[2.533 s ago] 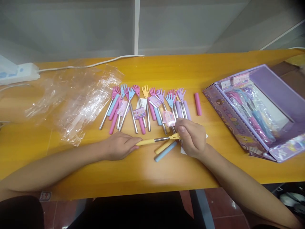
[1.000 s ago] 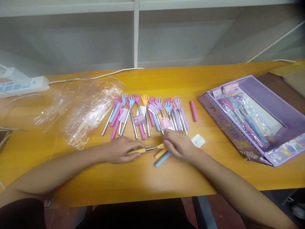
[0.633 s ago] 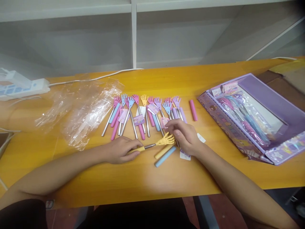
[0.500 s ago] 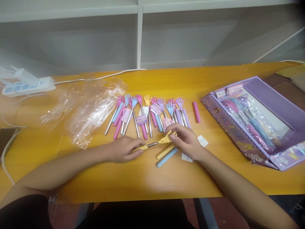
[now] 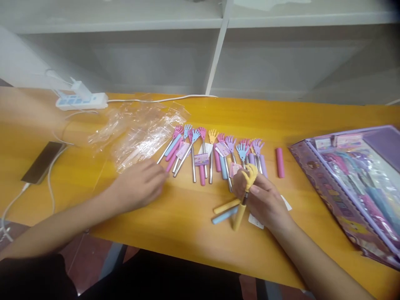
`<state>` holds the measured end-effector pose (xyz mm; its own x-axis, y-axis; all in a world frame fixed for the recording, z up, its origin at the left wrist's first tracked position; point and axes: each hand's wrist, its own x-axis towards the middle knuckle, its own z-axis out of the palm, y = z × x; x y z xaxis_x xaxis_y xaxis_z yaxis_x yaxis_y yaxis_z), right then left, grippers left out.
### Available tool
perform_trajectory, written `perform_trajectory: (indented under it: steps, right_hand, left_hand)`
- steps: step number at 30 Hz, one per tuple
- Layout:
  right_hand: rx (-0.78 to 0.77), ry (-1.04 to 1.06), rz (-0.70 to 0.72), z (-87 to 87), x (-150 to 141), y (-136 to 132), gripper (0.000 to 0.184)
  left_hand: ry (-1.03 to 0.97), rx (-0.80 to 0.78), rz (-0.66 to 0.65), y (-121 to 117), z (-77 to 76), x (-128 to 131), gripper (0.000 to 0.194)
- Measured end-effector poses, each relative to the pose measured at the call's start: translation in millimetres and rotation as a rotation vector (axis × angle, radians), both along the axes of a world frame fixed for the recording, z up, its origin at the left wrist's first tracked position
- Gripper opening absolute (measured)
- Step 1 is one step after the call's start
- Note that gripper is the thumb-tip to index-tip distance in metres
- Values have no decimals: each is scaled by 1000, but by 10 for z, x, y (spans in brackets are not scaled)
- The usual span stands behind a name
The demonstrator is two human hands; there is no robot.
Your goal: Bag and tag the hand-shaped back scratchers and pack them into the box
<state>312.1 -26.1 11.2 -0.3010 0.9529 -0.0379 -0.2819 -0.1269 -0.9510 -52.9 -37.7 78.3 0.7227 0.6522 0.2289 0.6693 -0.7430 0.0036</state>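
In my right hand (image 5: 268, 202) is a yellow back scratcher (image 5: 239, 216), gripped just below its hand-shaped head, with the handle slanting down. Its metal rod is mostly slid into the yellow handle. My left hand (image 5: 140, 183) is over the table beside the clear plastic bags (image 5: 140, 137), and motion blur smears its fingers. A row of pink, blue, purple and yellow back scratchers (image 5: 193, 156) lies beyond my hands, some with small cards. Under the held scratcher rest a loose yellow handle tube (image 5: 225, 206) and a blue tube (image 5: 225, 216).
A purple display box (image 5: 340, 200) with bagged scratchers stands at the right. Near it lies a pink tube (image 5: 280, 162). White cards (image 5: 256, 221) are partly behind my right hand. At the left are a white power strip (image 5: 83, 101), cables and a dark phone-like slab (image 5: 42, 162).
My left hand has let go of the yellow handle and moved left toward the bags. My right hand keeps the back scratcher, now tilted more upright. The view has turned left.
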Motion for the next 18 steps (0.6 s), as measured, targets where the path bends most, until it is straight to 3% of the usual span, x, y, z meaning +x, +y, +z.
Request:
perform_trajectory:
  steps: [3,6,11,18]
  right_hand:
    - [24,13,16,32,-7,24,26]
    - [24,4,18,30,-5,31,25]
    - [12,-7,16,-39,-9,22,25]
    - [52,-55,3,-55,-5,20,24]
  left_hand:
    - [-24,79,498,-123,-20,-452,29]
    - [-23,31,769,-263,-131,-691,50]
    - [-92,-83,868,-439,-305,-697,52]
    - [-239,-136,880,-569,-318,-724,38]
